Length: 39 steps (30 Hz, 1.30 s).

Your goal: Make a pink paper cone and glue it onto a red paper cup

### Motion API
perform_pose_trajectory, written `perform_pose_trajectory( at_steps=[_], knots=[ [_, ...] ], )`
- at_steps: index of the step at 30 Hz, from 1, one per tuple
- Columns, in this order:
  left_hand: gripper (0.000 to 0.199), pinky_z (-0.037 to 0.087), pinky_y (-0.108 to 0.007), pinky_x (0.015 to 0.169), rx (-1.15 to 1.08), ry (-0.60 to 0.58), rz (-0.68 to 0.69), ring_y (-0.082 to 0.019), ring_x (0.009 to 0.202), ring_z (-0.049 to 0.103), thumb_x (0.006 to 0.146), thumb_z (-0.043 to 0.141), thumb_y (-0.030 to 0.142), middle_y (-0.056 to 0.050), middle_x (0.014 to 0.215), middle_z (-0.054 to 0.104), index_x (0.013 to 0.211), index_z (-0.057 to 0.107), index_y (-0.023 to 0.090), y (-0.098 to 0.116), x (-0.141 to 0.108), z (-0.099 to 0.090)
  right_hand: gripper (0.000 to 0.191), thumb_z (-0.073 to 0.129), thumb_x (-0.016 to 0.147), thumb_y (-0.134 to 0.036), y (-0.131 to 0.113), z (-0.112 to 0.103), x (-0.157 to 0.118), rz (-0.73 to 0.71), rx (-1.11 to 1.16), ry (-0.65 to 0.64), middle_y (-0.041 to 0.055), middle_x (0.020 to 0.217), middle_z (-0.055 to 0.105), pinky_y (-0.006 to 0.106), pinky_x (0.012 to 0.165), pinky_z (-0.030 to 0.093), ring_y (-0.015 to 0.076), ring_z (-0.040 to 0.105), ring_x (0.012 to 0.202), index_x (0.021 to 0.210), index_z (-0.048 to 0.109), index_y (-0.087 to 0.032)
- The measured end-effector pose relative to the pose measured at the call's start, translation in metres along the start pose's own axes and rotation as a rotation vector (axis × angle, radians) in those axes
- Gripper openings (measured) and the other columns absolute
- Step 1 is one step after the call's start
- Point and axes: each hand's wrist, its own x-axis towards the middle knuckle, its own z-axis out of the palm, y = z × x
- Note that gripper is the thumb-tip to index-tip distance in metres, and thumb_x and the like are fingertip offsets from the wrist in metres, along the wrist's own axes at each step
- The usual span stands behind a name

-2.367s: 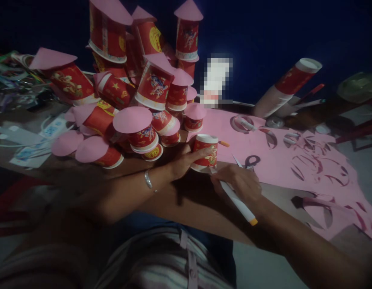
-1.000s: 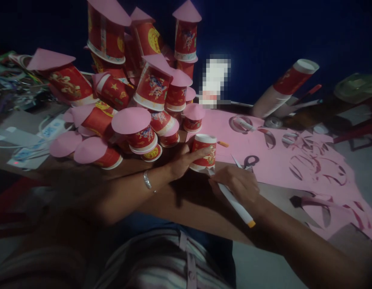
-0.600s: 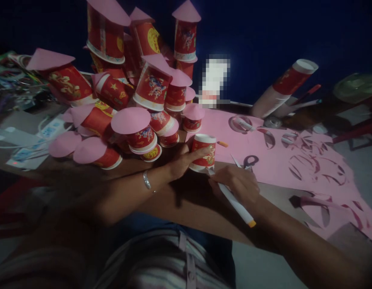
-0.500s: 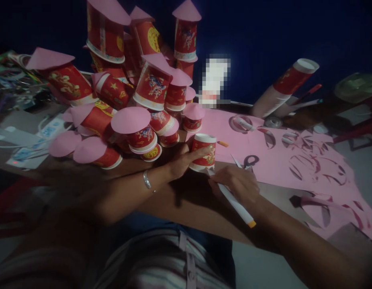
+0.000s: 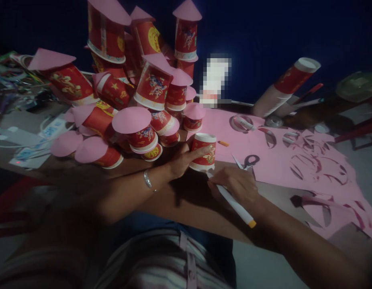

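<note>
A red paper cup (image 5: 204, 161) with gold and coloured figures is in the grip of my left hand (image 5: 183, 160), thumb across its front. Its white plain end faces up and its other white edge is at the bottom. My right hand (image 5: 236, 181) is closed around a white pen-shaped tube (image 5: 236, 205) with an orange end. The tube's tip points at the cup's lower edge; whether it touches is too dim to tell. A small orange cap (image 5: 223, 143) lies just right of the cup.
Red cups with pink paper cones (image 5: 131, 120) are stacked at the left. Scissors (image 5: 249, 161) lie on a pink sheet (image 5: 222, 124) with cut-out scraps (image 5: 318, 160) farther right. A leaning cup stack (image 5: 282, 90) stands behind. A power strip (image 5: 44, 138) is at far left.
Both hands keep nearly the same place and grip. The right hand and its tube shift very slightly at the cup's lower edge, and the view moves a little.
</note>
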Motion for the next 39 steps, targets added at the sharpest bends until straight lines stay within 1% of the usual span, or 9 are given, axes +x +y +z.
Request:
perform_pose_trajectory(
  at_steps=[4,9,14,20,25,29,33,37,39],
  knots=[
    [0.054,0.057,-0.034,0.080,-0.007,0.034,-0.003,-0.019,0.083,0.069,0.070,0.093,0.044,-0.004,0.094,0.073,0.110,0.068,0.018,-0.002,0.001,-0.001,0.022,0.072,0.087,-0.003,0.000,0.000,0.000,0.001,-0.024,0.000,-0.0021,0.072,0.069,0.026,0.054,0.049,0.0126,0.062,0.057,0.098,0.061,-0.018],
    [0.055,0.058,-0.034,0.080,-0.014,0.007,0.001,-0.019,0.085,0.070,0.072,0.092,0.045,-0.004,0.096,0.074,0.114,0.069,0.018,-0.001,0.000,-0.001,0.021,0.073,0.086,-0.004,0.002,0.000,0.000,-0.012,-0.047,0.014,-0.0012,0.072,0.070,0.027,0.054,0.050,0.0135,0.063,0.057,0.097,0.063,-0.018],
    [0.053,0.058,-0.034,0.082,-0.028,0.014,0.001,-0.019,0.085,0.071,0.071,0.093,0.044,-0.005,0.095,0.075,0.110,0.069,0.017,-0.001,0.001,-0.001,0.023,0.075,0.086,-0.003,0.004,0.003,-0.005,0.002,-0.042,0.026,-0.0013,0.075,0.069,0.026,0.056,0.051,0.0126,0.064,0.060,0.099,0.062,-0.018],
    [0.057,0.057,-0.037,0.087,-0.022,0.016,0.014,-0.021,0.090,0.071,0.073,0.091,0.042,-0.005,0.099,0.075,0.119,0.067,0.018,0.000,0.001,0.000,0.018,0.072,0.090,-0.006,0.003,0.002,0.000,-0.001,-0.111,0.069,-0.0023,0.072,0.069,0.026,0.056,0.051,0.0123,0.063,0.060,0.096,0.062,-0.019],
    [0.057,0.058,-0.036,0.083,-0.047,0.026,0.012,-0.020,0.088,0.071,0.071,0.093,0.042,-0.004,0.098,0.074,0.115,0.067,0.018,0.001,0.000,0.000,0.018,0.070,0.089,-0.003,0.000,-0.002,0.005,0.052,-0.091,0.050,-0.0026,0.068,0.067,0.026,0.054,0.051,0.0125,0.065,0.056,0.092,0.063,-0.019],
    [0.056,0.058,-0.036,0.083,-0.025,0.036,0.013,-0.021,0.087,0.071,0.071,0.092,0.044,-0.005,0.098,0.075,0.113,0.067,0.018,-0.001,0.001,-0.001,0.020,0.073,0.087,-0.004,0.000,-0.001,-0.003,0.026,-0.071,0.086,-0.0025,0.070,0.069,0.027,0.053,0.051,0.0130,0.064,0.057,0.095,0.063,-0.020],
    [0.056,0.058,-0.035,0.080,0.002,0.038,0.003,-0.020,0.085,0.071,0.072,0.092,0.045,-0.004,0.097,0.075,0.115,0.067,0.019,-0.003,0.001,-0.003,0.025,0.076,0.086,-0.005,0.000,0.000,-0.008,0.006,-0.031,0.020,-0.0010,0.075,0.069,0.028,0.056,0.052,0.0143,0.065,0.060,0.102,0.064,-0.019],
    [0.052,0.058,-0.035,0.081,0.016,0.025,0.015,-0.020,0.086,0.071,0.073,0.091,0.046,-0.005,0.097,0.075,0.111,0.069,0.018,-0.003,0.000,-0.002,0.025,0.075,0.086,-0.003,-0.001,-0.001,-0.006,-0.008,-0.048,0.022,-0.0007,0.075,0.070,0.028,0.055,0.050,0.0140,0.064,0.061,0.101,0.063,-0.018],
    [0.051,0.058,-0.034,0.081,0.020,0.030,0.019,-0.019,0.086,0.071,0.073,0.092,0.047,-0.005,0.097,0.075,0.109,0.070,0.017,-0.002,-0.001,-0.002,0.024,0.075,0.087,-0.003,-0.001,-0.002,-0.005,-0.004,-0.051,0.001,0.0001,0.076,0.071,0.028,0.056,0.051,0.0143,0.065,0.062,0.102,0.063,-0.017]
  ],
)
